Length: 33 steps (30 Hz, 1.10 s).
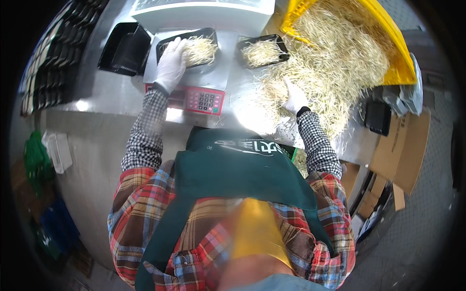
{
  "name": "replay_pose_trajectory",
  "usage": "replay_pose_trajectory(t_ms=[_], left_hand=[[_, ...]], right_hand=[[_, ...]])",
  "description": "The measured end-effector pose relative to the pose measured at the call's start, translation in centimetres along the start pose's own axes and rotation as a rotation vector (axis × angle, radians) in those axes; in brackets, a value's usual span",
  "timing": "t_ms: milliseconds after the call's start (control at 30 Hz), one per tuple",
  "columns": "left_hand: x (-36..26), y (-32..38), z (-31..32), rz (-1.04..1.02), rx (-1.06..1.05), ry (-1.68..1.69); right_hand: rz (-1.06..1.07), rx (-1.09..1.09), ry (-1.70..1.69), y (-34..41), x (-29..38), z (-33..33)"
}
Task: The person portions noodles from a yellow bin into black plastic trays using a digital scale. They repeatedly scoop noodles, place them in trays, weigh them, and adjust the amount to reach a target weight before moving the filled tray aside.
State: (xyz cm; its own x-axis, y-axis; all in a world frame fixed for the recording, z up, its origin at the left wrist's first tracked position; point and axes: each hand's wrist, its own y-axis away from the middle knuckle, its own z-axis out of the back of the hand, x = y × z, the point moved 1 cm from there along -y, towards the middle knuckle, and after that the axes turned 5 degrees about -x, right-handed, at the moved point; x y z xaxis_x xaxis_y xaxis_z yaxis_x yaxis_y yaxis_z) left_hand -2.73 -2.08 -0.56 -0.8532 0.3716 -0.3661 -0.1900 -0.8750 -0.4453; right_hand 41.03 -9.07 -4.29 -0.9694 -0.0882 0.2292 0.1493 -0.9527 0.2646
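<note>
My left hand, in a white glove, reaches over the left part of a black plastic tray and touches the bean sprouts in it. Whether its fingers grip any is hidden. That tray sits on the metal platform of a weighing scale with a red keypad panel. At the near left edge of a large heap of bean sprouts, my right hand, also gloved, has its thumb and fingers around a clump of sprouts. A second filled black tray stands between scale and heap.
An empty black tray lies left of the scale, with stacked trays farther left. A white box stands behind the scale. The yellow crate is tipped, sprouts spilling from it. A cardboard box is at the right.
</note>
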Motion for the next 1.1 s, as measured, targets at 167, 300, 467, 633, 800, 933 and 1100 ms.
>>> replay_pose_trajectory(t_ms=[167, 300, 467, 633, 800, 933, 1100], left_hand=[[1.6, -1.2, 0.0, 0.041, 0.149, 0.18], [-0.2, -2.9, 1.3, -0.051, 0.296, 0.191], [1.6, -4.2, 4.3, 0.035, 0.003, 0.521], [3.2, -3.7, 1.6, 0.308, -0.107, 1.25], [1.4, -3.7, 3.3, -0.085, 0.073, 0.565], [1.9, -3.7, 2.6, -0.179, 0.321, 0.483], [3.0, -4.2, 2.2, -0.175, 0.544, 0.382]], right_hand=[[0.074, -0.061, -0.766, 0.5, -3.7, 3.6], [-0.092, 0.114, -1.214, 1.3, -2.3, 9.9], [0.195, 0.169, -1.168, -2.3, 8.0, 16.9], [0.483, 0.02, -0.351, -8.4, 23.2, 14.6], [0.419, -0.139, 0.038, -10.2, 29.0, 7.6], [0.515, -0.295, -0.053, -10.1, 27.4, 7.3], [0.412, -0.185, 0.05, -10.9, 26.8, 3.8]])
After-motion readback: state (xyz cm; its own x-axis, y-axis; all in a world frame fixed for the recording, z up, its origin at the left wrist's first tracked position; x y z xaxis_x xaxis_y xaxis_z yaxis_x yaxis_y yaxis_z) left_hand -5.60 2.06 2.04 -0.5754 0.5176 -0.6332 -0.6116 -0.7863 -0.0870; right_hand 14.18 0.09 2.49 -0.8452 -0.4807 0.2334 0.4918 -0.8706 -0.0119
